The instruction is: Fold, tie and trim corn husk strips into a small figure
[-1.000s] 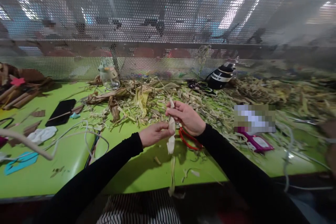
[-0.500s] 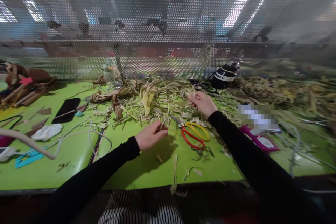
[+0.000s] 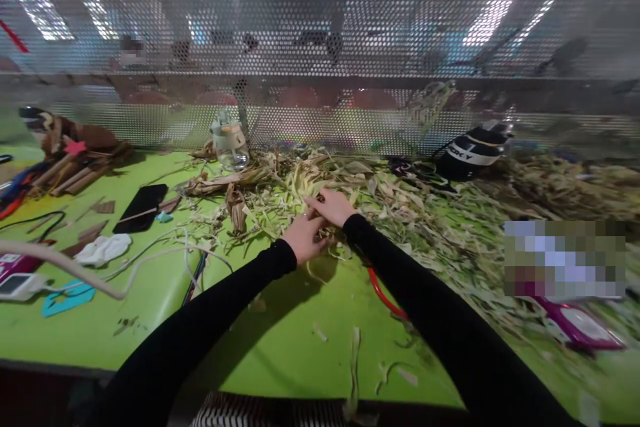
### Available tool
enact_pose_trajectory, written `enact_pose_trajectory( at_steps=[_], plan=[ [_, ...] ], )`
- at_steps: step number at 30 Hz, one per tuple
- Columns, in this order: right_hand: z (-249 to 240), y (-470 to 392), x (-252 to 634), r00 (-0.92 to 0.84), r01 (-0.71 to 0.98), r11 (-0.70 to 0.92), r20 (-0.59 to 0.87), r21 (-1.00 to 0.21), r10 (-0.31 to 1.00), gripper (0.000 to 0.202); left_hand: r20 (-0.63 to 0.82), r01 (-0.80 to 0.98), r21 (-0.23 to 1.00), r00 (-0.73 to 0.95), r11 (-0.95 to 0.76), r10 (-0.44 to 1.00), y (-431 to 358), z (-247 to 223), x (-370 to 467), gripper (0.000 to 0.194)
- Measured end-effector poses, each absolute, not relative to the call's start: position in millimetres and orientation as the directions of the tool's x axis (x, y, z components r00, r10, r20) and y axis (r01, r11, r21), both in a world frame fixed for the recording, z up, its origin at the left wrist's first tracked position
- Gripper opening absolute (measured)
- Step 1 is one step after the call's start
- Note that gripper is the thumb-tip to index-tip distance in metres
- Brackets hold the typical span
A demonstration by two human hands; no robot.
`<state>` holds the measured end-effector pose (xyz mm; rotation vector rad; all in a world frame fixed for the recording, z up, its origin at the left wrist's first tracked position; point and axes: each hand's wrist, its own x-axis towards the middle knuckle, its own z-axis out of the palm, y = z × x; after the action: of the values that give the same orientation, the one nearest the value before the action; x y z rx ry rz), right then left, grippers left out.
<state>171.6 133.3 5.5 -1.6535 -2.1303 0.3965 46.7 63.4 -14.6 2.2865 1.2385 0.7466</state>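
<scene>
My left hand (image 3: 304, 239) is closed, low over the near edge of a heap of dried plant husks (image 3: 320, 170). A thin pale husk strip shows below its fingers and appears to be in its grip. Right against it, my right hand (image 3: 335, 207) crosses from the right, fingertips bent together over the left fingers. What the right fingers hold is hidden. Under my right sleeve lies a hand tool, of which only a red handle (image 3: 384, 295) shows. Loose husk strips (image 3: 354, 363) lie near the table's front edge.
A black phone (image 3: 141, 208), white cables (image 3: 185, 240) and a crumpled tissue (image 3: 103, 250) lie left. A clear bottle (image 3: 231, 143) and a black bottle (image 3: 467, 155) stand at the back, before a perforated metal screen (image 3: 310, 47). A magenta object (image 3: 575, 323) lies right.
My right hand has come left and down from the heap to meet my left hand. The yellow handle is now covered by my right sleeve. The view has shifted left.
</scene>
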Motion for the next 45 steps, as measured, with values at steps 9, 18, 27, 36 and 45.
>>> enact_pose_trajectory(
  at_steps=[9, 18, 27, 36, 45],
  plan=[
    [15.8, 113.2, 188.3, -0.193, 0.574, 0.334, 0.273, -0.748, 0.943, 0.044, 0.133, 0.091, 0.987, 0.003, -0.132, 0.991, 81.9, -3.3, 24.0, 0.047],
    [15.0, 73.7, 203.4, -0.123, 0.242, 0.336, 0.315, -0.910, 0.941, 0.031, -0.044, -0.331, 0.942, 0.044, 0.056, 0.998, 61.3, 12.0, 46.2, 0.027],
    [10.4, 55.5, 201.4, -0.132, 0.163, 0.304, 0.284, -0.939, 0.950, 0.028, 0.018, -0.308, 0.951, 0.085, 0.010, 0.996, 47.3, 8.1, 56.2, 0.032],
    [6.5, 53.2, 206.9, -0.130, 0.119, 0.247, 0.232, -0.962, 0.964, 0.029, 0.047, -0.446, 0.894, 0.166, 0.033, 0.985, 41.0, -1.6, 61.2, 0.047],
    [16.3, 53.5, 225.0, -0.221, 0.131, 0.221, 0.189, -0.967, 0.957, 0.034, 0.162, -0.278, 0.953, 0.132, -0.121, 0.978, 33.2, -11.8, 74.3, 0.047]
  ],
)
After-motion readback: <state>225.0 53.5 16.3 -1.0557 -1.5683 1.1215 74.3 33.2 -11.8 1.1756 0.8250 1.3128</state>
